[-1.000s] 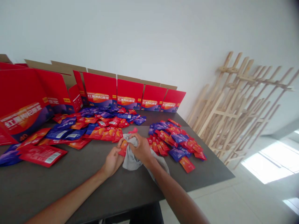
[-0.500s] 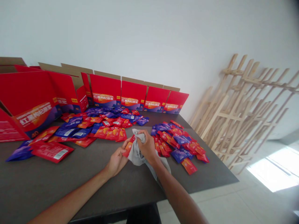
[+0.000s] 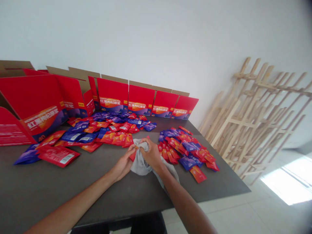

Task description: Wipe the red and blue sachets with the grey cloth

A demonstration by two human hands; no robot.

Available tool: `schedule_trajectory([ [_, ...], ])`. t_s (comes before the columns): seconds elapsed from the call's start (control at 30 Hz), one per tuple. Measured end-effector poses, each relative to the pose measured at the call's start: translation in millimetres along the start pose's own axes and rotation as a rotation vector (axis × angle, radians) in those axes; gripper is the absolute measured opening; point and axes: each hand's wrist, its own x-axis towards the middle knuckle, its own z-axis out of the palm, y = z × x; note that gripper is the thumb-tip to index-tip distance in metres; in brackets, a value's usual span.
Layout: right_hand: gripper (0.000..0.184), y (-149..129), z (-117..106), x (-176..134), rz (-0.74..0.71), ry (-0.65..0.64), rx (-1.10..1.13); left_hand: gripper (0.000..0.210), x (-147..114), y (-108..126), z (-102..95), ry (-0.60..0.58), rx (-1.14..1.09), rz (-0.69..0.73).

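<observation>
My left hand (image 3: 124, 163) is closed on the edge of a red sachet (image 3: 132, 156), most of which is covered by a grey cloth (image 3: 140, 165). My right hand (image 3: 151, 154) grips that cloth and presses it over the sachet; the cloth's loose end trails under my right forearm. To the right of my hands lies a heap of red and purple sachets (image 3: 187, 146). A larger spread of red and purple sachets (image 3: 117, 138) lies to the left and beyond my hands.
Open red cartons (image 3: 113, 89) stand in a row along the back of the dark table (image 3: 102, 198), against the white wall. A larger red carton (image 3: 36, 97) is at the left. Wooden easel-like frames (image 3: 243, 122) lean on the wall beyond the table's right edge.
The cloth has shifted over the sachet and now hides most of its printed face. My right hand has moved slightly with it. The whole view has turned a little left.
</observation>
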Motion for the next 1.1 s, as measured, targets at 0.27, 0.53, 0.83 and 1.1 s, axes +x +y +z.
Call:
schedule_trajectory([
  [0.27, 0.018, 0, -5, 4, 0.108, 0.133, -0.051, 0.026, 1, 3, -2.9, 0.009, -0.061, 0.027],
  [0.53, 0.025, -12, -2, -5, -0.091, -0.251, -0.018, 0.021, 10, 9, -7.7, 0.14, -0.053, -0.062],
  [0.83, 0.019, -16, -13, 0, -0.078, 0.064, 0.069, 0.012, 6, 14, -13.2, 0.071, 0.094, -0.102],
  [1.1, 0.02, -19, -12, -4, -0.213, -0.22, 0.115, 0.025, 10, 26, -12.2, 0.205, -0.069, -0.072],
])
